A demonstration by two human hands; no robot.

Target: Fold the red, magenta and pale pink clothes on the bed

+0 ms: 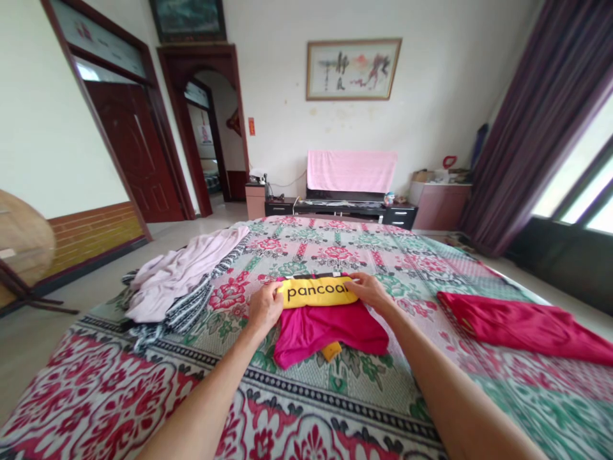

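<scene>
The left hand (265,311) and right hand (371,291) grip opposite ends of a yellow lettered panel (316,292) on a magenta garment (325,329). The garment is on a floral cover (338,243), between a pale pink cloth (186,268) and a red garment (527,326), well apart from both.

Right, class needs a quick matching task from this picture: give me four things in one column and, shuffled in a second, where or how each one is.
Things
1. Pancoat garment
2. Red cloth
3. Clothes pile
4. Curtain

Places or states
A. Hanging, purple
B. On the left side of the flowered cover
C. Held between the left hand and right hand
D. On the cover, right of both arms

Pairs: 1-C, 2-D, 3-B, 4-A
</scene>
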